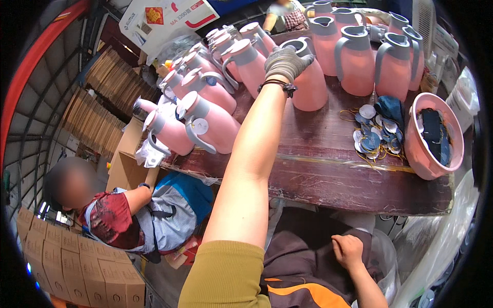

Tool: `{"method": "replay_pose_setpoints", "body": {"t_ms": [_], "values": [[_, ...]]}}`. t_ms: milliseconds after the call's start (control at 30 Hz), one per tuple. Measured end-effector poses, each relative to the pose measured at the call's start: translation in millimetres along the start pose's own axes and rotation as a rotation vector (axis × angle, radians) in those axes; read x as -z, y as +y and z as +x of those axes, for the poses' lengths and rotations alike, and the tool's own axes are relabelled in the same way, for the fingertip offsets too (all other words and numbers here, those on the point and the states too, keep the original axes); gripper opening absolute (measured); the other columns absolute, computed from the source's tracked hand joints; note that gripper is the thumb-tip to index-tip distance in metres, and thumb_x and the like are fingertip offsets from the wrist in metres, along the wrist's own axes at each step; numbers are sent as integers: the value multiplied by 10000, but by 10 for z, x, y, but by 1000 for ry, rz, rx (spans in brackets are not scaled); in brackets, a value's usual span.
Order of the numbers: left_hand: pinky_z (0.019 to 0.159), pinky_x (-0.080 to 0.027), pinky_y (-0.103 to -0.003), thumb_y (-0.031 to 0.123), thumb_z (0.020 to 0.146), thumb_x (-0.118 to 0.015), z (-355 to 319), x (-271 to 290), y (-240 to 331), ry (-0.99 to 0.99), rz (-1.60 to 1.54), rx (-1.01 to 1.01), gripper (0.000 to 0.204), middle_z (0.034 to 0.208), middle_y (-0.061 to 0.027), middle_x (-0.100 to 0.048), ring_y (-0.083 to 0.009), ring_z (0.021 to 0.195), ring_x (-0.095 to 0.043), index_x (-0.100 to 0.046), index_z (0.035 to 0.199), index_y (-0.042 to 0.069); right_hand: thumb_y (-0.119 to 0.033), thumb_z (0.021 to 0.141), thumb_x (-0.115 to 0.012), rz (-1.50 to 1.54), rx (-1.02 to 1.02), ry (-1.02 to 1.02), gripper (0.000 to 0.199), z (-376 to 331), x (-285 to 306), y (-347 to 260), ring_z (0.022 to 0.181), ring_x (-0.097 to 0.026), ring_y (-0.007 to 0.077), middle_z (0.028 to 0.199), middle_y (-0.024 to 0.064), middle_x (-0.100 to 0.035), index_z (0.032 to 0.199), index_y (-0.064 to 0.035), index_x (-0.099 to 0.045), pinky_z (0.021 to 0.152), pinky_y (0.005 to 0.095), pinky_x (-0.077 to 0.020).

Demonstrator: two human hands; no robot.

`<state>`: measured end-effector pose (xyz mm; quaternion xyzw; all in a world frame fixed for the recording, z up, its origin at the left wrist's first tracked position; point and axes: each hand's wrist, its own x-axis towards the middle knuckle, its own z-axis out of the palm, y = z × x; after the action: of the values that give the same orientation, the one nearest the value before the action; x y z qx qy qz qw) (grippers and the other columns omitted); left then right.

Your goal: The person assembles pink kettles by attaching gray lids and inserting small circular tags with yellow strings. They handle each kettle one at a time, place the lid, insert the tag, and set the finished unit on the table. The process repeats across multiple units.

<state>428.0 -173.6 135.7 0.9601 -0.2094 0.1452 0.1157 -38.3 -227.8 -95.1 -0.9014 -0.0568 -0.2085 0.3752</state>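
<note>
My left hand [287, 63], in a grey knit glove, reaches over the table with its fingers closed at the top of a pink thermos jug [311, 84]. That jug stands upright with a grey rim; its grip point is partly hidden behind the glove. Just left of the glove is another pink jug [250, 66] with a grey lid and handle. My right hand [349, 251], bare, rests low by my dark trousers, its fingers curled in and nothing visible in them. Round tags [374, 136] with yellow strings lie in a pile on the table.
Open-topped pink jugs [357, 64] crowd the far right of the dark red table [318, 177]; lidded ones stand left. A pink basin [434, 169] with dark tags sits at the right edge. A co-worker [123, 215] bends beside a carton [123, 167] at left; another person [287, 18] is behind the table.
</note>
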Motion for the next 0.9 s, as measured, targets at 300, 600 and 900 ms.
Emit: {"method": "replay_pose_setpoints", "body": {"t_ms": [300, 600, 900], "values": [[976, -411, -395, 652, 709, -587, -691, 169, -790, -4, -430, 71, 726, 1200, -321, -543, -421, 1114, -534, -621, 1173, 94, -41, 791, -637, 33, -3, -11, 101, -53, -8, -7, 657, -595, 288, 738, 113, -608, 891, -45, -629, 597, 371, -457], [692, -469, -366, 614, 780, -594, -1938, 580, -1381, 90, -738, 370, 678, 808, -181, -659, -276, 738, -629, -677, 912, -46, -22, 814, -614, 11, 57, -35, 83, -76, -8, -96, 675, -591, 299, 753, 123, -611, 897, -28, -619, 610, 374, -458], [708, -451, -278, 637, 886, -481, -2686, 768, -1706, 74, -1178, 249, 659, 804, -51, -631, -143, 758, -561, -670, 942, 9, -117, 945, -531, 645, -455, 58, 150, -73, -15, -123, 643, -552, 137, 770, 52, -614, 971, -3, -626, 594, 266, -432]]}}
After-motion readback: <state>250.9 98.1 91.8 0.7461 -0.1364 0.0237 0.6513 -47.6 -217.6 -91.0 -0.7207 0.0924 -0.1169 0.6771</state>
